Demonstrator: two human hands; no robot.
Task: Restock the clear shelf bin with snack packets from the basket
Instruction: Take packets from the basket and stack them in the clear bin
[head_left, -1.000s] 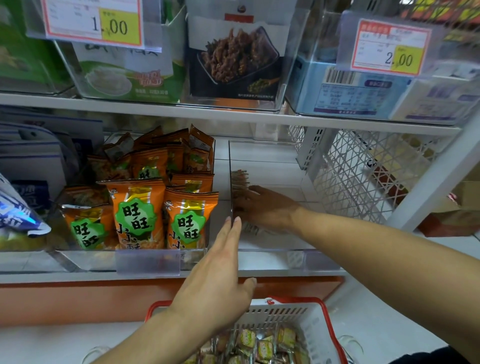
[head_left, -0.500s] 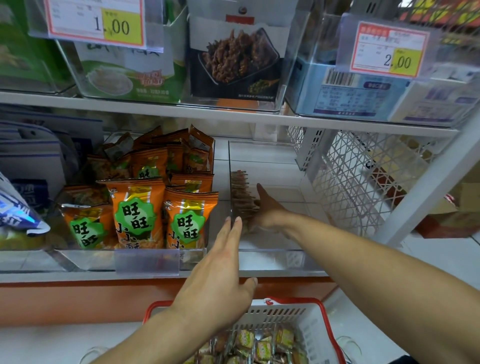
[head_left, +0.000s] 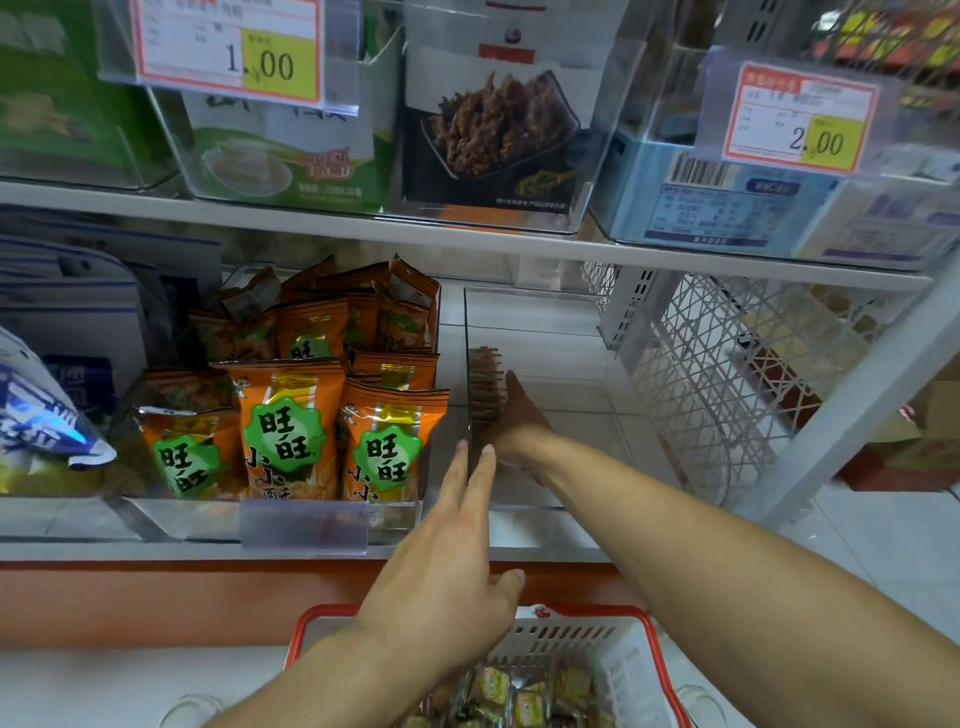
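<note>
Right hand (head_left: 519, 421) is flat, fingers straight, pressing a row of snack packets (head_left: 485, 387) against the clear bin (head_left: 545, 514) wall. Left hand (head_left: 447, 566) is open, holding nothing, fingertips at that wall, above the basket (head_left: 613, 631).

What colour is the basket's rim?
Red, on a white slotted basket; the head view shows it best, at the bottom of the frame.

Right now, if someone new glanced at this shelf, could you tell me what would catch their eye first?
Probably the orange snack bags, standing packed in the clear bin left of centre on the lower shelf. Beside them the right hand presses a row of small brown packets against the left wall of the nearly bare clear shelf bin, while the left hand reaches flat toward its front corner. Above hang yellow price tags, 1.00 and 2.00.
</note>
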